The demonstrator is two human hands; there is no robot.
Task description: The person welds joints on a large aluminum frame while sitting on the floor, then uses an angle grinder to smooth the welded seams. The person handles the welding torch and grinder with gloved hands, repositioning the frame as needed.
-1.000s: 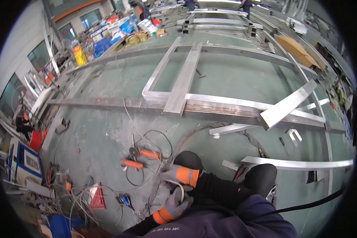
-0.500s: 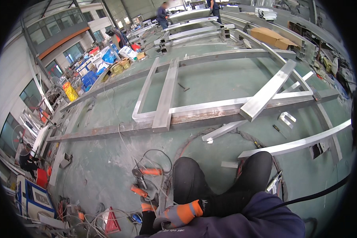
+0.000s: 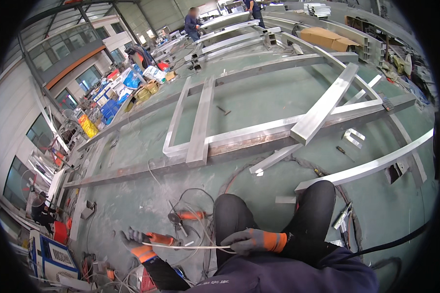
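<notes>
A thin white cable (image 3: 195,247) stretches almost straight between my two gloved hands, low in front of my lap. My left hand (image 3: 138,244), in a grey and orange glove, has the cable's left part at its palm; some fingers stick out. Close beside that hand is an orange-bodied power tool (image 3: 162,239); whether the hand touches it I cannot tell. By my thigh, my right hand (image 3: 252,241) is closed around the cable's right part, fingers curled. An angle grinder (image 3: 188,215) with an orange body lies on the floor just beyond, among loops of cord.
A metal frame of square tubes (image 3: 249,134) spans the floor ahead, with a loose tube (image 3: 325,105) across it. A hammer (image 3: 223,110) lies inside. A blue-white machine (image 3: 54,256) stands at lower left. Two people work at the far end; another person (image 3: 43,212) is at left.
My left hand has swung outward to the left, and my right hand has moved up and right. The white cable is now drawn out between them. The view has shifted slightly.
</notes>
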